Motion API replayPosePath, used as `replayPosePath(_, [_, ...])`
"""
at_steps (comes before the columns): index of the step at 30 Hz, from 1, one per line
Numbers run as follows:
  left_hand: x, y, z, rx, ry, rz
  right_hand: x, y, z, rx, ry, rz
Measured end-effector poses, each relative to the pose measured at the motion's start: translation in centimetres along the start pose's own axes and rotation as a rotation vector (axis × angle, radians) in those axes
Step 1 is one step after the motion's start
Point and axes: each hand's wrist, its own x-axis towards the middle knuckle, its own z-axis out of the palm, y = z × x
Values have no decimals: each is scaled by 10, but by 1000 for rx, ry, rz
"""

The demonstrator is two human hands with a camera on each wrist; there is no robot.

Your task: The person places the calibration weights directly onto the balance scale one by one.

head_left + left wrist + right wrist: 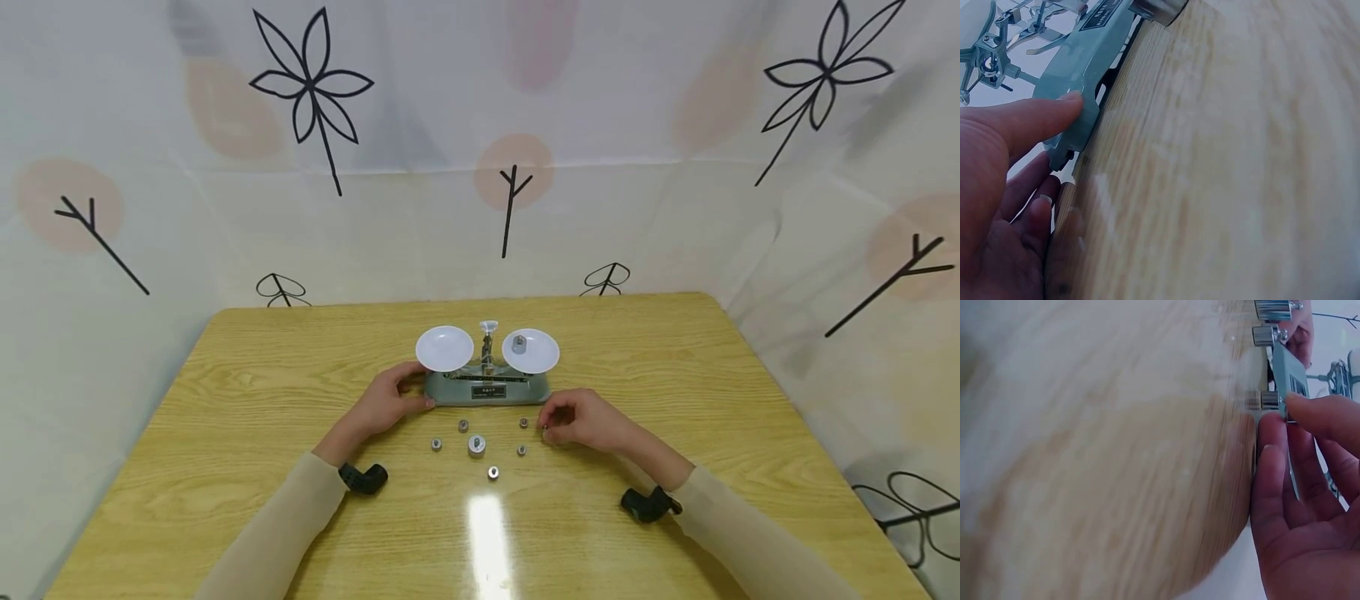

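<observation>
A grey-green balance scale (487,390) stands on the table, its two white pans raised on either side of a central post. Beside its left end, my left hand (382,404) holds the base, thumb on the front and fingers behind; the left wrist view shows the thumb (1060,112) pressed against the base. To the front right of the scale, my right hand (581,421) pinches a small metal weight (545,428), mostly hidden by the fingertips. A larger weight (519,343) sits in the right pan (542,354); the left pan (445,348) holds nothing.
In front of the scale several knobbed metal weights stand upright, the biggest one (477,446) near the middle, with a smaller weight (492,472) closest to me. The wooden table (300,350) ends at a patterned cloth backdrop (420,233).
</observation>
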Motion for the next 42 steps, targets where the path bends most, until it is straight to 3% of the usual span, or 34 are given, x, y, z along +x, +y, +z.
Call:
replayPosePath(2, [0,0,0,3,0,-2,1,10,-1,1,-3,-16])
replayPosePath(30, [-1,3,2,3,13,-5,-5,1,-12,-15,38,-9])
replayPosePath(38, [-13,39,-3,19,-7,8,-7,3,-21,-37,59,-21])
replayPosePath(42, [-15,43,-4,13,-8,12,-9,3,-25,-42,74,-33])
